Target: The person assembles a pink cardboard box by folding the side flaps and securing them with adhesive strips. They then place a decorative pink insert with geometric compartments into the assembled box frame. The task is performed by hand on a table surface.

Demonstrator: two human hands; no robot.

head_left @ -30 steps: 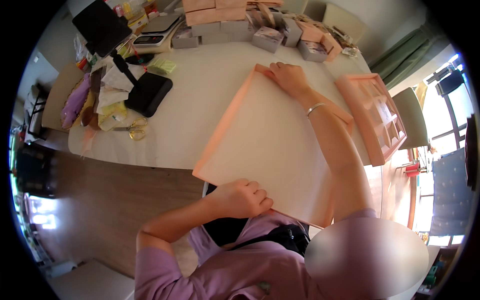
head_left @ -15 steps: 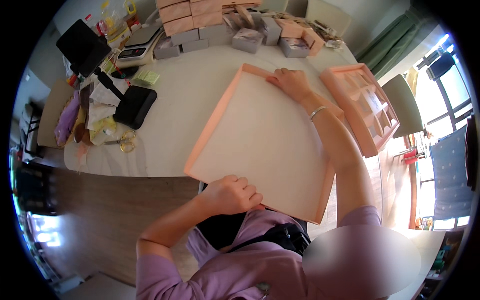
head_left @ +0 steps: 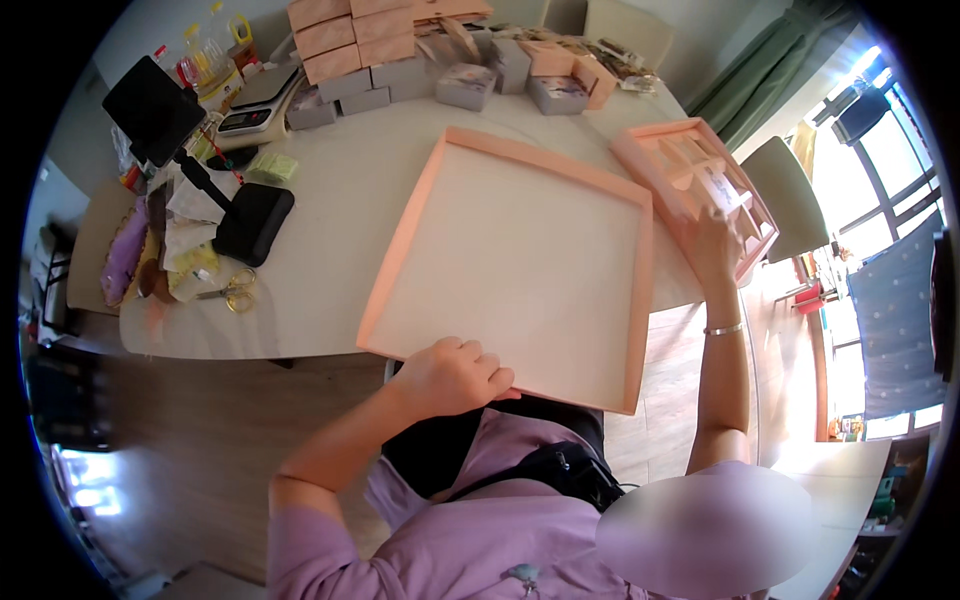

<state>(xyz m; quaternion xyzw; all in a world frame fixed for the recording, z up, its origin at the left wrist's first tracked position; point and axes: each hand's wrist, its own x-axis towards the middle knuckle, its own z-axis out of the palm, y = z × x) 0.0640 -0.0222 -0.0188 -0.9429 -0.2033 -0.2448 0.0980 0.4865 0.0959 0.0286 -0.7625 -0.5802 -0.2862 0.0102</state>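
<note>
The right hand (head_left: 712, 245) has left the far corner of the big tray (head_left: 520, 265) and now sits over on the divided insert (head_left: 700, 185), fingers spread flat across its near compartments, not closed on anything I can make out. A second ago that hand was pinning the tray's top edge; now the tray is held by the left hand (head_left: 452, 375) alone, fingers curled and pressed over the near rim.

That switch suggests the tray is judged settled, open side up, and attention goes to the insert.

The tray lies flat on the counter (head_left: 330, 230), its near edge overhanging toward the person's lap. It is close to square, so the long axis is hard to call; it sits turned a little, far-left corner toward the stacked boxes (head_left: 380, 45), near-right corner toward the person's right elbow. The insert lies just beside the tray's right rim, near the counter's right edge, its long axis running from far-left to near-right, roughly parallel to that rim. Scissors (head_left: 232, 293) and a tablet stand (head_left: 250, 225) sit well off left.
</note>
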